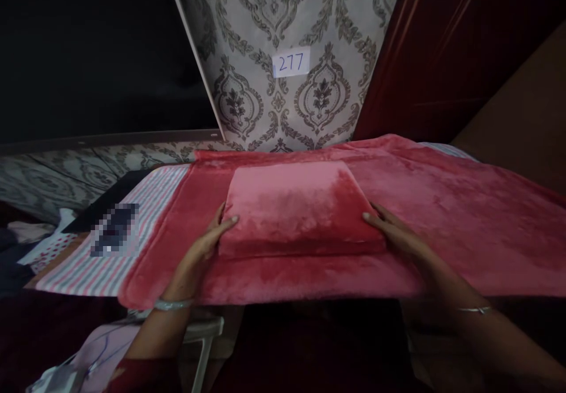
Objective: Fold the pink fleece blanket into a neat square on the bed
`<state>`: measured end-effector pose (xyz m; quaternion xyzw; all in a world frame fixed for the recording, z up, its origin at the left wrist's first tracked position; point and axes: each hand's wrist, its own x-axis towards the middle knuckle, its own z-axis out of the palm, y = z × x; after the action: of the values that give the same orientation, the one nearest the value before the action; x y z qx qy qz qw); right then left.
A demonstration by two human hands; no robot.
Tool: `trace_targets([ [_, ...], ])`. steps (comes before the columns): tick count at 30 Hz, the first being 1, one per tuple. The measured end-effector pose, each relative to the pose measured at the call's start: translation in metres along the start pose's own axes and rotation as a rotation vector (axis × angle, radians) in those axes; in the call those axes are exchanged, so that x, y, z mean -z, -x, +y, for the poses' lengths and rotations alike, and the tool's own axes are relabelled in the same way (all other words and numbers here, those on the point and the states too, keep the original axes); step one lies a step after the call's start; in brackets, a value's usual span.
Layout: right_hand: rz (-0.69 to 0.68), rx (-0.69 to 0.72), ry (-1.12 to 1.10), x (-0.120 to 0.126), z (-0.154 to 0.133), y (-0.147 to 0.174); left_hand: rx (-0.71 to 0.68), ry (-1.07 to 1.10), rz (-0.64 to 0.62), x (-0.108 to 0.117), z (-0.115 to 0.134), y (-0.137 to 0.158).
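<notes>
A thick rectangular red plush cushion point(287, 204) lies in the middle of the table, on a spread-out red plush blanket point(451, 216). Whether it is a cushion or neatly folded plush cloth, I cannot fully tell. My left hand point(214, 233) grips its left side, thumb on the top face and fingers along the edge. On the opposite side my right hand point(393, 231) holds it the same way. The fingers of both hands are partly hidden behind the cushion's sides.
A striped cloth point(150, 204) lies under the blanket, with a blurred dark object point(115, 228) on it at left. Behind stand a large dark screen point(97, 56) and a patterned wall bearing a paper label point(290, 62). A dark red cabinet point(433, 45) rises at right.
</notes>
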<state>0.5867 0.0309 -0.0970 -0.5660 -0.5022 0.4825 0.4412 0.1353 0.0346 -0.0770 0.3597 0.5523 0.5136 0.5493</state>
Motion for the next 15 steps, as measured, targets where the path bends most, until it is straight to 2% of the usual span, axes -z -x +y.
trace_targets([
  [5, 0.055, 0.078, 0.039, -0.017, 0.007, 0.004, -0.068, -0.072, 0.062, -0.001, -0.016, 0.010],
  [10, 0.066, 0.007, 0.127, 0.002, 0.020, 0.006, -0.033, -0.112, 0.036, 0.008, -0.009, 0.010],
  [12, 0.112, 0.042, 0.250, 0.010, 0.014, -0.002, -0.116, -0.209, 0.131, 0.011, 0.003, 0.004],
  [14, 0.187, 0.171, 0.435, 0.007, -0.005, -0.017, -0.274, -0.380, 0.204, 0.005, 0.023, -0.007],
  [15, 0.206, 0.260, 0.535, 0.000, -0.019, -0.029, -0.360, -0.478, 0.194, -0.003, 0.034, -0.016],
])
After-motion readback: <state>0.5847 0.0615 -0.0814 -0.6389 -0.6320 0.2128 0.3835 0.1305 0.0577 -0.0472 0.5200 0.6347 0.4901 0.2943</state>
